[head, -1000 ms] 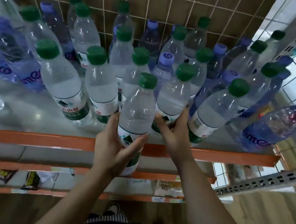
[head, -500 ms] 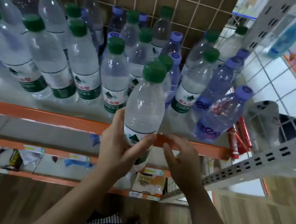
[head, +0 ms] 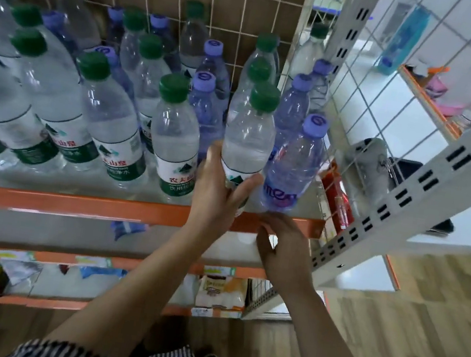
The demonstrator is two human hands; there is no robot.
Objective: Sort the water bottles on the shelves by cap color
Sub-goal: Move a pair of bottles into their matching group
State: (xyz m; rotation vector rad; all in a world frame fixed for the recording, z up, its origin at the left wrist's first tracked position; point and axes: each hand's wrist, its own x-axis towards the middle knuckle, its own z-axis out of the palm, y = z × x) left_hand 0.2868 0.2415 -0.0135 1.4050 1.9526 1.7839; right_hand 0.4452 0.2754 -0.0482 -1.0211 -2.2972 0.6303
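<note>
Green-cap bottle (head: pixel 248 143) is gripped low on the label by the left hand (head: pixel 220 188), thumb laid across the front & fingers wrapped round. It's held upright at the front right of the top shelf (head: pixel 71 202), touching or just beside a purple-cap bottle (head: pixel 293 168). Whether its base is set down can't be told, as it's hidden by the hand. Right hand (head: pixel 285 247) is seen lower, at the orange shelf lip, fingers loosely bent, nothing held. Handling, as judged: it looks full of water, so a fair weight is expected for one hand. The thin clear plastic will prob. give under a hard squeeze, w/ a smooth, maybe slippery wall. It's best taken at mid-body or the label band, where more friction is likely. A neck grip is prob. less steady. It's not fragile, but the neighbours are packed tight & could be toppled. Vs half a sec ago: the bottle has been carried rightward from out in front of the lip to beside the purple caps. The right hand has been kept low near the lip. The view has been swung right, so more of the white upright (head: pixel 429 180) is shown.
</note>
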